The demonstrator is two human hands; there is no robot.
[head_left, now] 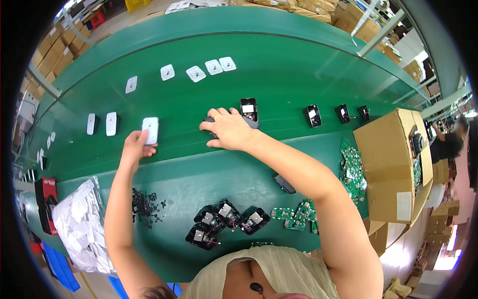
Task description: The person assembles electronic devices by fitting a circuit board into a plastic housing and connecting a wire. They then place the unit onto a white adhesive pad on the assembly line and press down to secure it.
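Observation:
My left hand [136,148] grips a small box-shaped device with a white cover [150,130], standing on the green belt. Fingers of my right hand [228,128] are curled over a dark grey object [253,123], whose kind is mostly hidden beneath the palm. Just beyond that hand sits an open black casing [249,109] with parts inside. White-covered devices [112,123] stand left of my left hand. Several loose white covers [196,74] lie farther off on the belt.
Open black casings [228,212], small black parts [145,207] and green circuit boards [300,215] lie on the near bench. A plastic bag of white pieces [82,226] is left. A cardboard box [393,164] stands right. More open casings [313,115] sit along the belt.

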